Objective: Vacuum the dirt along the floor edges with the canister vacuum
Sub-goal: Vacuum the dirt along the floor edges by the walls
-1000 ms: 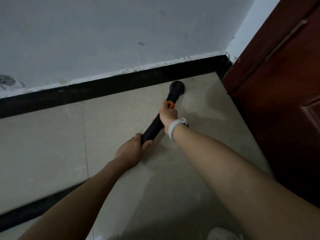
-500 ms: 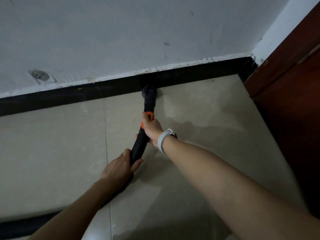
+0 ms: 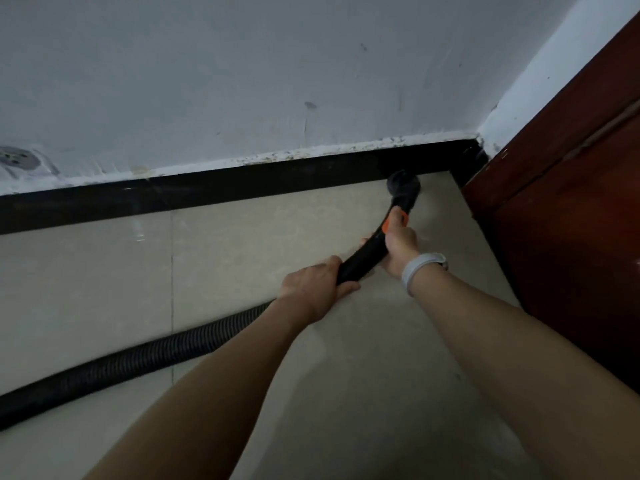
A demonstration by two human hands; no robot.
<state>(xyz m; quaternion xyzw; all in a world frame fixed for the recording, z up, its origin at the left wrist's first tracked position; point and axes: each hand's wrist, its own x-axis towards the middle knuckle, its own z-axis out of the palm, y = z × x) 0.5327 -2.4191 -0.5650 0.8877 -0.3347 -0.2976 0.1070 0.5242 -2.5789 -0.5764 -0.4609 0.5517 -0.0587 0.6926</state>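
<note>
Pressing the round black vacuum nozzle (image 3: 403, 187) against the glossy black skirting board (image 3: 242, 192) near the dark red wooden door (image 3: 571, 202), I risk knocking that door frame if I push further right. My right hand (image 3: 398, 242) grips the black plastic wand (image 3: 363, 258); my left hand (image 3: 313, 285) wraps its lower end.

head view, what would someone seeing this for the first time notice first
Two bare arms reach in from the bottom, and the left hand and right hand both grip a black vacuum wand with an orange band. Its round nozzle sits on the pale tile floor against the black baseboard, close to the corner by a dark red wooden door. A ribbed black hose trails off to the lower left.
</note>
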